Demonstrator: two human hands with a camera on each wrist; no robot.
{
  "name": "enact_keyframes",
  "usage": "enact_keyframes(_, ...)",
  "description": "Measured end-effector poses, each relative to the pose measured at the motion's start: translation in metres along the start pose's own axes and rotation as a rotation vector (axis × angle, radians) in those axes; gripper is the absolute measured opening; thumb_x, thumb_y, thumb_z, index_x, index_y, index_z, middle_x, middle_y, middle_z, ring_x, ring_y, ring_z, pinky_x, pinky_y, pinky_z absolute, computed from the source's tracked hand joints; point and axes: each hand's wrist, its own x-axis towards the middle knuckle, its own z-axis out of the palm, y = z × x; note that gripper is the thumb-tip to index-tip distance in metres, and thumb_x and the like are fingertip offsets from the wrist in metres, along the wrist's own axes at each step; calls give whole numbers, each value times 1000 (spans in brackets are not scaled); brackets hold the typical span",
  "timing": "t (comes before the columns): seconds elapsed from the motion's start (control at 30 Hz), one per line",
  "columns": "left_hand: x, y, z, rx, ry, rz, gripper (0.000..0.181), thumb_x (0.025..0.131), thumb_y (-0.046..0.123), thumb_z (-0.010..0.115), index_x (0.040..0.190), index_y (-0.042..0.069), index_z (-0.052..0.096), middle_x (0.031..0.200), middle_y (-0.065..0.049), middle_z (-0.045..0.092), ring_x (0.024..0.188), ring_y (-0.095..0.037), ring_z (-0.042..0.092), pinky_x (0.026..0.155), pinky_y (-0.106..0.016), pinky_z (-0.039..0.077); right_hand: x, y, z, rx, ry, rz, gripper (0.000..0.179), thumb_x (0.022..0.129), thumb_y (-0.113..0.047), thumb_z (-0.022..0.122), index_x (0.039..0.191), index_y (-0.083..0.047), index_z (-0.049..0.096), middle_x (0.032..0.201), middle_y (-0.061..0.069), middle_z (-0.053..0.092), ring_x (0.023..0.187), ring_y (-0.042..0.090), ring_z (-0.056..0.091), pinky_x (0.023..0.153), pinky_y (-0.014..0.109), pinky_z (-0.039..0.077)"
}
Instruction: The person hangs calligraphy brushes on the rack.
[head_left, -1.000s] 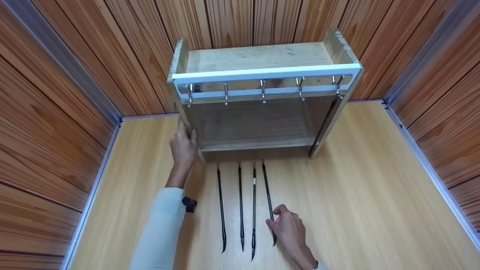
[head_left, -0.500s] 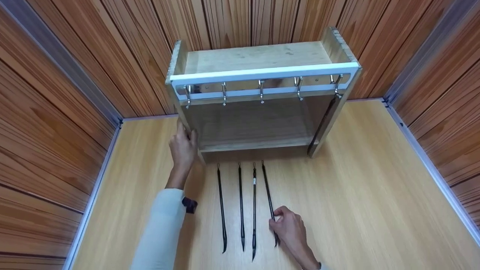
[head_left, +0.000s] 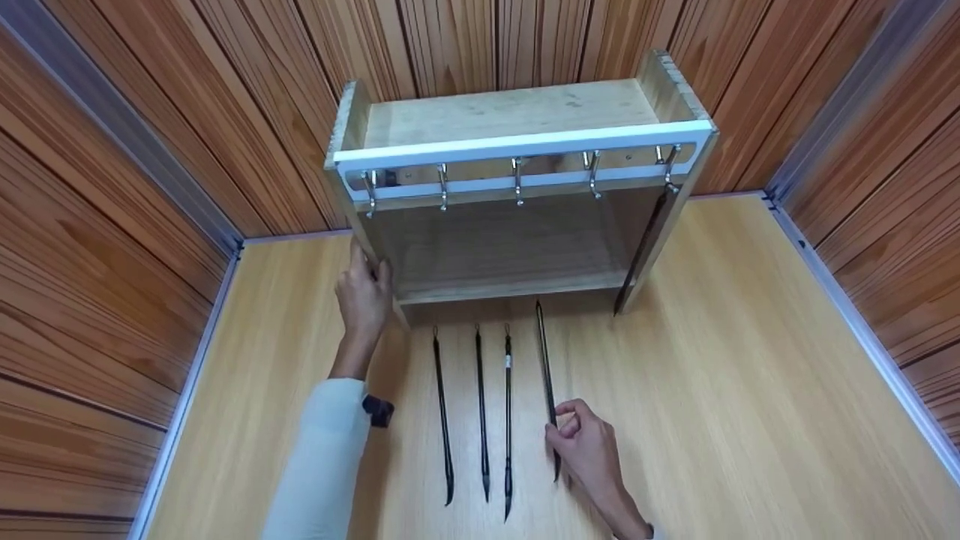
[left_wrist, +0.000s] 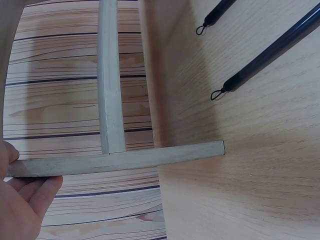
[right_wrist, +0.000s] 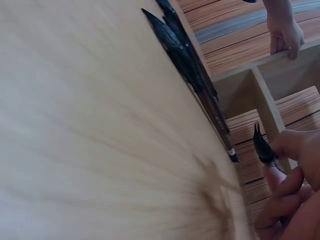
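Observation:
My right hand (head_left: pixel 589 442) pinches a dark calligraphy brush (head_left: pixel 545 352) near its bristle end; the far end points toward the wooden rack (head_left: pixel 517 289). In the right wrist view the brush's black bristles (right_wrist: pixel 261 145) stick out past the thumb and fingers. My left hand (head_left: pixel 364 296) grips the rack's left side board (left_wrist: pixel 135 159), thumb on one face and fingers on the other. Three more calligraphy brushes, a left one (head_left: pixel 443 420), a middle one (head_left: pixel 482 420) and one with a white label (head_left: pixel 508 420), lie side by side on the table, bristles toward me.
Across the rack's front runs a white rail (head_left: pixel 525 142) with several metal hooks (head_left: pixel 517 180). Another dark brush (head_left: pixel 643 247) hangs from the rightmost hook. Wood-panelled walls (head_left: pixel 90 262) close in the table (head_left: pixel 750 375) at the back and both sides.
The brush in my right hand has come up off the table, its far end moving up and slightly right. My left hand keeps its hold on the rack.

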Motion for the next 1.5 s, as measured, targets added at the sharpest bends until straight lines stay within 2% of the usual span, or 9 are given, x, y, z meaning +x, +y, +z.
enact_keyframes(0.2, -1, 0, 1, 5, 4, -1, 50, 98, 2, 57, 146, 1, 43, 108, -28, 69, 71, -30, 68, 53, -40, 49, 0, -4, -8, 48, 72, -97, 25, 78, 4, 77, 98, -4, 65, 63, -10, 54, 53, 5, 51, 48, 21, 41)
enact_keyframes(0.47, -1, 1, 0, 3, 9, -14, 50, 98, 2, 57, 146, 1, 44, 104, -27, 70, 68, -29, 67, 52, -40, 48, -1, -9, -14, 82, 183, -259, 32, 72, 9, 78, 96, -7, 66, 64, -13, 54, 51, 4, 43, 44, 17, 32)
enact_keyframes(0.63, 0, 1, 0, -1, 14, -22, 50, 97, 2, 57, 146, 1, 44, 104, -29, 69, 69, -30, 66, 53, -41, 48, 2, -10, -20, 77, 216, -284, 34, 70, 10, 78, 96, -8, 66, 64, -14, 54, 49, 5, 39, 42, 19, 29)
enact_keyframes(0.8, 1, 1, 0, -3, 5, -28, 52, 98, 3, 56, 148, 3, 42, 106, -28, 69, 70, -28, 67, 53, -39, 48, 7, -10, -25, 72, 248, -313, 34, 69, 11, 76, 96, -7, 66, 66, -13, 54, 49, 1, 36, 40, 19, 28)
enact_keyframes(0.97, 0, 1, -1, 11, 0, -30, 53, 98, 4, 57, 149, 4, 41, 94, -23, 72, 59, -24, 60, 48, -33, 39, 12, -11, -29, 70, 281, -349, 34, 69, 12, 74, 95, -7, 66, 68, -10, 54, 50, 0, 36, 40, 18, 28)
enact_keyframes(1.2, -1, -1, 0, 33, -3, -11, 48, 98, 4, 57, 144, -1, 44, 75, -20, 68, 53, -23, 56, 46, -33, 38, 18, -13, -34, 89, 308, -423, 31, 72, 12, 72, 97, -5, 65, 72, -6, 56, 53, 1, 41, 44, 15, 32)
enact_keyframes(1.4, 0, 0, 0, 19, -7, -22, 51, 98, 3, 57, 147, 1, 42, 80, -21, 69, 57, -23, 58, 47, -35, 40, 24, -13, -39, 97, 343, -484, 32, 72, 13, 73, 99, -3, 65, 74, -2, 58, 54, 4, 46, 46, 15, 37)
enact_keyframes(1.5, 0, 0, 0, 17, -10, -31, 51, 98, 4, 57, 147, 1, 42, 77, -19, 68, 56, -23, 57, 47, -34, 39, 29, -14, -43, 91, 360, -499, 31, 73, 13, 74, 99, -2, 65, 75, -2, 59, 54, 5, 46, 45, 15, 37)
